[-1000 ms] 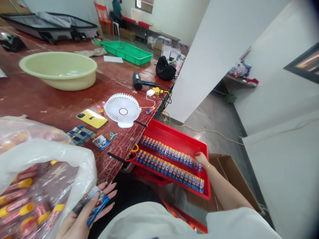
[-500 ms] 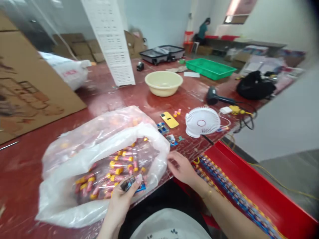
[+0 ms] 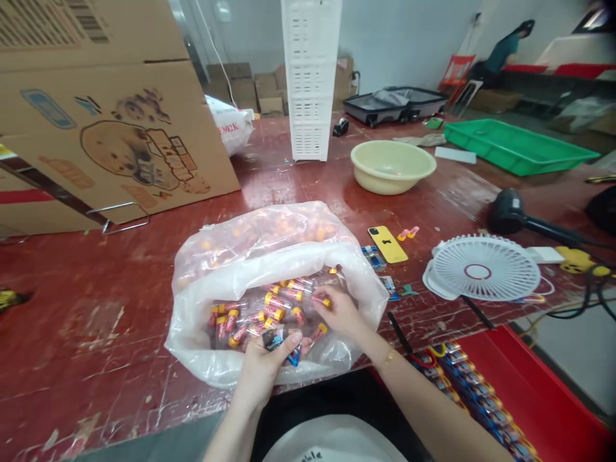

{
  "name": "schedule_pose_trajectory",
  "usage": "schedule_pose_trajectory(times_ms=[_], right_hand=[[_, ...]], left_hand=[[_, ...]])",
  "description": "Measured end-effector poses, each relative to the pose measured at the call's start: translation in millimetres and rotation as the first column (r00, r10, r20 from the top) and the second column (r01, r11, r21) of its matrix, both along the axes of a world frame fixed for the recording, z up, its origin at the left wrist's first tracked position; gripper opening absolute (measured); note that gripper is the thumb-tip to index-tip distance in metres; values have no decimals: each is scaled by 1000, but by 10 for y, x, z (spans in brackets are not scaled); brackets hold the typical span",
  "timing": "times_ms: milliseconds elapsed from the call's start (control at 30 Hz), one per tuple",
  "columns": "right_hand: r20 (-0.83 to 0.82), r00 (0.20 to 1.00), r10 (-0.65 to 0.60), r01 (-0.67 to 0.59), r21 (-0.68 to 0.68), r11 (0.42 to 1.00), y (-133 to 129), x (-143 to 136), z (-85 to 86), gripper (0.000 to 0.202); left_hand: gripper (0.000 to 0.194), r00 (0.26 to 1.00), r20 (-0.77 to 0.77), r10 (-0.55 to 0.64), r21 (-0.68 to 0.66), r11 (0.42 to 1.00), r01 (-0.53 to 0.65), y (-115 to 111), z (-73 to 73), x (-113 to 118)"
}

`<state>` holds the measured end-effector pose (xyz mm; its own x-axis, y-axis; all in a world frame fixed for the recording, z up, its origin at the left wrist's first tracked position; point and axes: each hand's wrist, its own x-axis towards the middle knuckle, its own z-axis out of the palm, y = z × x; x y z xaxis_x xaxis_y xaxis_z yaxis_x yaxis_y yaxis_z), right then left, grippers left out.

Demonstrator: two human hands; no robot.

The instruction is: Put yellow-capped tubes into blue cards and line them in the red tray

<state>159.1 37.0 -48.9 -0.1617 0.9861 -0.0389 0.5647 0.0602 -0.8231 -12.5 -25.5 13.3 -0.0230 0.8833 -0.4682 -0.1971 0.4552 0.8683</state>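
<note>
A see-through plastic bag (image 3: 373,285) with a rolled-down white rim lies open on the table, full of small pink tubes (image 3: 286,293) with yellow caps. Over its near edge, my left hand (image 3: 262,366) grips a small dark-and-blue printed packet (image 3: 273,338) between thumb and fingers. Inside the bag's right part is my right hand (image 3: 341,312), its fingertips pinched on a yellow-capped tube (image 3: 326,303). Another yellow-capped tube (image 3: 319,331) lies just below that hand, close to the packet; whether the left fingers touch it I cannot tell.
Right of the bag are a yellow phone (image 3: 391,245), a printed packet (image 3: 389,287) and a white fan (image 3: 486,273). A red tray (image 3: 539,366) holds rows of packets below the table edge. Behind stand a cream basin (image 3: 392,168), a white basket stack (image 3: 312,83) and a carton (image 3: 110,128).
My right hand has moved from outside the bag's right rim into the bag, onto a tube. The left hand still holds the packet. The view has turned left.
</note>
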Motion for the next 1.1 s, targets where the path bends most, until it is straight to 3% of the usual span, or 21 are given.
schedule_pose_trajectory(times_ms=[67, 133, 200, 267, 400, 467, 567, 667, 733, 800, 867, 900, 1000, 1100], right_hand=[[-242, 970, -2, 3, 4, 1000, -61, 152, 105, 19], [-493, 870, -16, 30, 21, 999, -123, 257, 267, 25], [-610, 792, -18, 69, 61, 996, -173, 305, 456, 28], [-595, 804, 17, 76, 131, 988, -201, 307, 632, 26], [-376, 916, 137, -47, 239, 970, -195, 246, 827, 19], [-350, 924, 157, -92, 195, 976, -170, 208, 831, 21], [-466, 876, 130, -110, 69, 992, -132, 158, 755, 26], [-595, 797, 102, -143, -21, 990, -163, 123, 647, 24], [-607, 780, 152, -199, -9, 980, -250, 103, 584, 25], [-570, 788, 232, -264, 27, 964, -372, 81, 532, 46], [-501, 832, 237, -235, 67, 970, -484, 59, 489, 78], [-456, 865, 209, -191, 86, 978, -524, 49, 470, 84], [-365, 923, 120, -87, 106, 991, -565, 33, 430, 69], [-431, 898, 88, -82, 33, 996, -550, 38, 418, 66]], left_hand=[[29, 999, 53, 13, 12, 1000, -13, 33, 3, 33], [30, 999, 50, 3, 24, 1000, -4, 54, -5, 65], [32, 1000, 25, 10, 27, 1000, -11, 62, -15, 99], [33, 999, -1, 41, 32, 999, -41, 62, -21, 128], [32, 997, -56, 45, 66, 997, -42, 61, -14, 159], [32, 997, -63, 34, 78, 997, -29, 59, 0, 168], [30, 1000, -5, 9, 67, 998, -9, 41, 20, 200], [28, 986, 163, -23, 9, 1000, 22, 24, 20, 260], [29, 956, 291, -29, -42, 998, 43, 33, 11, 308], [29, 927, 375, -21, -81, 995, 55, 62, 8, 355], [29, 914, 406, -8, -101, 993, 53, 99, 19, 395], [29, 913, 409, -3, -108, 993, 52, 114, 28, 410], [28, 904, 426, -37, -93, 992, 84, 130, 46, 420], [24, 899, 412, -146, -7, 987, 163, 102, 17, 389]])
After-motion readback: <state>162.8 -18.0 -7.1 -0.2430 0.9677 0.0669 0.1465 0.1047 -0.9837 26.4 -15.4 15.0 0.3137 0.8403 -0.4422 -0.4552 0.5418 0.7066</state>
